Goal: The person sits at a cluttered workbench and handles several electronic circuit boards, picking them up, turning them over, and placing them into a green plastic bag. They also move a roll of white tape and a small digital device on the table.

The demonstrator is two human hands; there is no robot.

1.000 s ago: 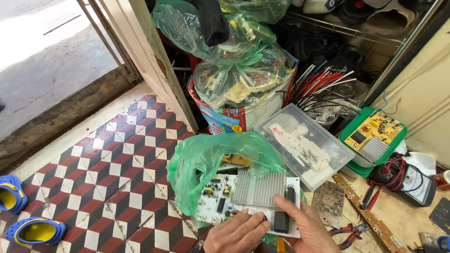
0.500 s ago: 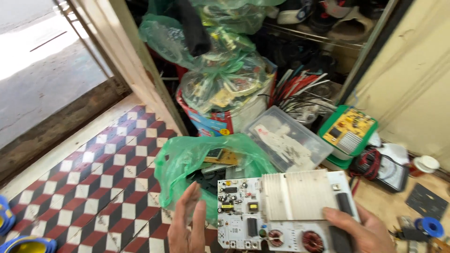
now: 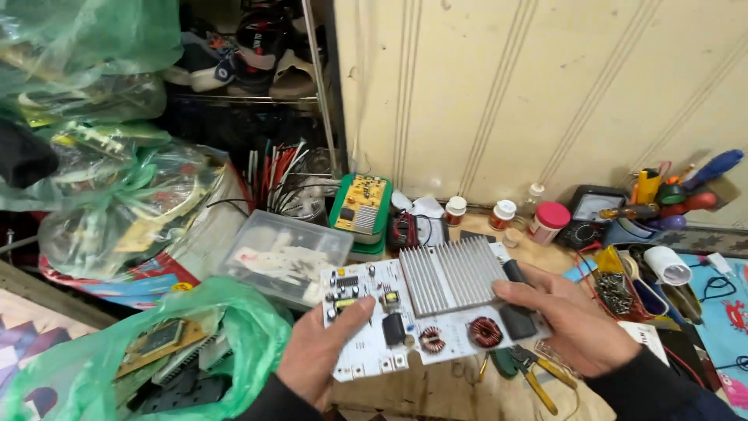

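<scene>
Your view has swung right since half a second ago: the tiled floor is gone and the cluttered surface (image 3: 436, 386) and cream wall fill the frame. You now hold the white circuit board (image 3: 405, 320) higher, level over the surface. Your left hand (image 3: 315, 359) supports its near left corner, thumb pressed on top, fingers clamped beneath. Your right hand (image 3: 573, 320) grips the right edge, fingers closed over the black part there. The ribbed heat sink (image 3: 452, 274) lies between your hands. Left of them sits the green bag (image 3: 156, 351); beyond, a clear plastic box (image 3: 284, 253), then a green-cased yellow board (image 3: 361, 204).
</scene>
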